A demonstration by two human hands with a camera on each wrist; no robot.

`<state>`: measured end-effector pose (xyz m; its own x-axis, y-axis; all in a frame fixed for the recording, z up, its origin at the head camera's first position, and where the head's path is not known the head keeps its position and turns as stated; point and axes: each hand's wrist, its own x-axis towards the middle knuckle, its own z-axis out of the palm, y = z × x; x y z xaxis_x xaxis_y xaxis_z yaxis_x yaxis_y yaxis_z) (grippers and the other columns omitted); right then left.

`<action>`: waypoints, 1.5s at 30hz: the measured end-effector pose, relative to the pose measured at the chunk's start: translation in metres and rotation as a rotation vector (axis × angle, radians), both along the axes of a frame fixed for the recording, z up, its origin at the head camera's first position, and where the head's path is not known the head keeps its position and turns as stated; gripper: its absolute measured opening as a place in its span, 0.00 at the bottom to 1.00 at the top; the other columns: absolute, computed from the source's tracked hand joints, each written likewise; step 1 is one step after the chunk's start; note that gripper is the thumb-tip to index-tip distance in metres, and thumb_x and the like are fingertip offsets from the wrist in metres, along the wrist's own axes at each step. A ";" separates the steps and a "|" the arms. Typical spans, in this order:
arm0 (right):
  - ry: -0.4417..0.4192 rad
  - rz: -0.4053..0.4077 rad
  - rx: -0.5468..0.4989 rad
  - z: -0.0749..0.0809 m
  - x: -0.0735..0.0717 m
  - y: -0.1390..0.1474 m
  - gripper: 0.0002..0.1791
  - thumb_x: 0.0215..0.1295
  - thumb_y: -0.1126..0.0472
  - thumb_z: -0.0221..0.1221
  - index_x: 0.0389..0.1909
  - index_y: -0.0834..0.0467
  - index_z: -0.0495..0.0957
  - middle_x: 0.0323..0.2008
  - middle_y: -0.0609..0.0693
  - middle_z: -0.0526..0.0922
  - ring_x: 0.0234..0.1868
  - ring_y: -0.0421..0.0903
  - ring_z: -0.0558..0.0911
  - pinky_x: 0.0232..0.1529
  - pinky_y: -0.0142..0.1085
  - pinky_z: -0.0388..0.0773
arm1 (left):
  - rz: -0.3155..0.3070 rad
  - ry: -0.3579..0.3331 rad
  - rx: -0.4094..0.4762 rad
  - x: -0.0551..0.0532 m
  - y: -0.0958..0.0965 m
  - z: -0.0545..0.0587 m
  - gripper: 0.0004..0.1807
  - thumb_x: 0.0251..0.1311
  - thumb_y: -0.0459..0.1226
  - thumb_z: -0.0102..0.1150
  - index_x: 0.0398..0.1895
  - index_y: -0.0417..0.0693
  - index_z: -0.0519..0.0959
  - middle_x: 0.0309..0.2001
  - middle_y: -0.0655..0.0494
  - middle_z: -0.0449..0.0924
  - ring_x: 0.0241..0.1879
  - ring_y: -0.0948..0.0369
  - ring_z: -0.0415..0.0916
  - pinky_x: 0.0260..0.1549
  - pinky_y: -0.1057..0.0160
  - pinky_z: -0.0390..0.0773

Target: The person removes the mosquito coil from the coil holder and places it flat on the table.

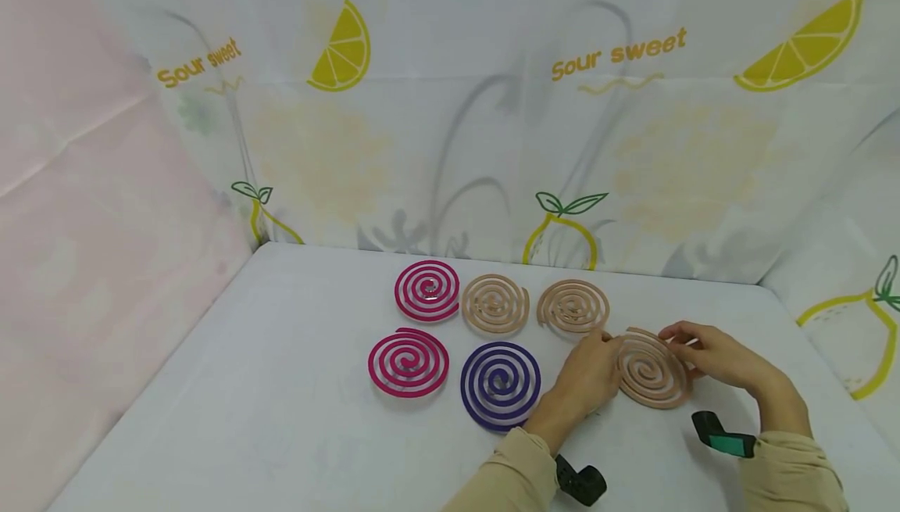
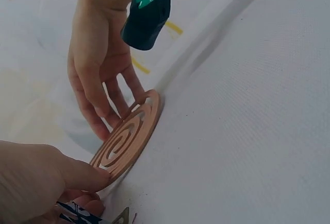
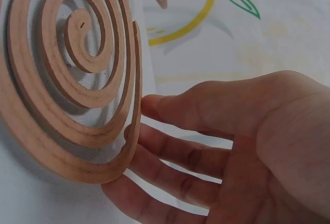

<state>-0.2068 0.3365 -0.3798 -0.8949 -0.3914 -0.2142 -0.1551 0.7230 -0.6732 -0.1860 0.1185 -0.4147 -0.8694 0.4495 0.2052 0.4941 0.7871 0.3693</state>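
Observation:
A tan mosquito coil (image 1: 647, 371) tilts up off the white table between my two hands. My left hand (image 1: 591, 367) pinches its left edge; the thumb (image 2: 90, 176) shows against the coil in the left wrist view. Beneath that hand, a small blue-and-white patterned piece (image 2: 80, 213) is partly hidden. On the opposite edge is my right hand (image 1: 717, 356), its fingers (image 3: 175, 154) fairly straight and spread, with the tips touching the rim. In the right wrist view the coil (image 3: 100, 97) fills the left side, and its spiral has open gaps.
Behind the hands lie two more tan coils (image 1: 495, 305), one close above my left fingers. Two pink coils (image 1: 426, 291) lie farther left, and a purple coil (image 1: 501, 385) sits beside my left wrist. A printed cloth (image 1: 450, 121) rises behind the table (image 1: 281, 387).

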 end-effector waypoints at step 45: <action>0.219 -0.042 0.057 0.008 -0.001 -0.019 0.18 0.71 0.59 0.49 0.55 0.67 0.71 0.48 0.65 0.79 0.43 0.50 0.80 0.35 0.36 0.77 | -0.089 -0.037 -0.053 -0.003 -0.008 0.010 0.11 0.55 0.40 0.62 0.42 0.58 0.81 0.41 0.62 0.80 0.39 0.67 0.76 0.31 0.73 0.71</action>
